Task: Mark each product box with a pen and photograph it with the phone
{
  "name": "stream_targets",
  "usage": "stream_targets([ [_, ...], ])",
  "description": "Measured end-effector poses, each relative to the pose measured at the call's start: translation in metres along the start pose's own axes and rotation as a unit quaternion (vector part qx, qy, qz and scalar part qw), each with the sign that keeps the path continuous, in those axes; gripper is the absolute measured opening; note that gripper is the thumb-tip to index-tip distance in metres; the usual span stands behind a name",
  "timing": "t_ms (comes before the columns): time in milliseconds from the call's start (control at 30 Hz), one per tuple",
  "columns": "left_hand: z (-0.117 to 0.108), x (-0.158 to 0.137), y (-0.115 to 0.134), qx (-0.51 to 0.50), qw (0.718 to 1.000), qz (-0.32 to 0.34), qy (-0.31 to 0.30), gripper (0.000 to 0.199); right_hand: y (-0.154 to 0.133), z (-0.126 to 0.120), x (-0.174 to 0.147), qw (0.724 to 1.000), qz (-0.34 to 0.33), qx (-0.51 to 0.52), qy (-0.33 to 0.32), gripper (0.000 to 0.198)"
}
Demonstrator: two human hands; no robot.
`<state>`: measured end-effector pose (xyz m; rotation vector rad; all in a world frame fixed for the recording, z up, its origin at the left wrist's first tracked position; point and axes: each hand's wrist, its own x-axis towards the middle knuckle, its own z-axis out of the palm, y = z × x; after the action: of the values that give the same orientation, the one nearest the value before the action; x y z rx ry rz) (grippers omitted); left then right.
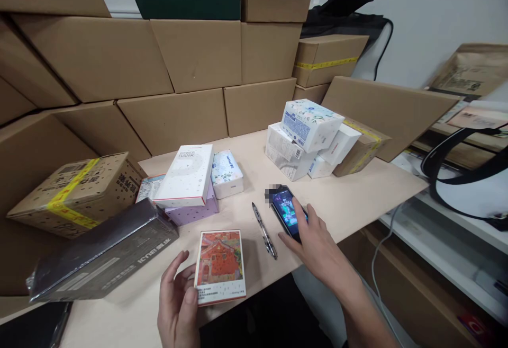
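Observation:
At the table's front edge lies a small white-edged box [219, 263] with a red painted picture of a building on top. My left hand [178, 300] is at its left side, fingers curled but apart, the thumb at its lower left corner. A black smartphone [288, 213] with its screen lit rests on the table to the right. My right hand [313, 237] grips it, thumb at the lower left side, index finger over the screen and the other fingers along the right edge. A clear and black pen [264, 231] lies between box and phone.
Left stand a dark shrink-wrapped box [107, 252], a yellow-taped carton [79, 192] and a white power bank box [186, 173] on a purple box [194, 213]. Tissue packs [309, 123] are stacked at the back right. Large cartons [194, 54] wall the back.

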<state>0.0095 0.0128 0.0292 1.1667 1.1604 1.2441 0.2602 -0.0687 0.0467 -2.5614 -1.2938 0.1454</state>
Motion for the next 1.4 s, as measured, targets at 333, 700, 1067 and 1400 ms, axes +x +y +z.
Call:
stream_targets([
  [333, 0.002, 0.001, 0.004, 0.002, 1.000, -0.005, 0.016, 0.062, 0.010, 0.029, -0.018, 0.986, -0.029, 0.054, 0.156, 0.069],
  [700, -0.003, 0.002, 0.004, 0.068, 0.995, 0.076, 0.013, 0.067, -0.026, 0.024, -0.060, 0.920, -0.239, 0.263, 0.165, 0.041],
  [1067, 0.004, -0.005, 0.011, 0.368, 0.874, 0.316, 0.028, 0.069, -0.051, 0.028, -0.063, 0.893, -0.313, 0.301, 0.117, 0.044],
  [1400, 0.012, -0.013, 0.007, 0.326, 0.890, 0.317, 0.012, 0.072, -0.052, 0.036, -0.051, 0.927, -0.252, 0.195, 0.199, 0.032],
])
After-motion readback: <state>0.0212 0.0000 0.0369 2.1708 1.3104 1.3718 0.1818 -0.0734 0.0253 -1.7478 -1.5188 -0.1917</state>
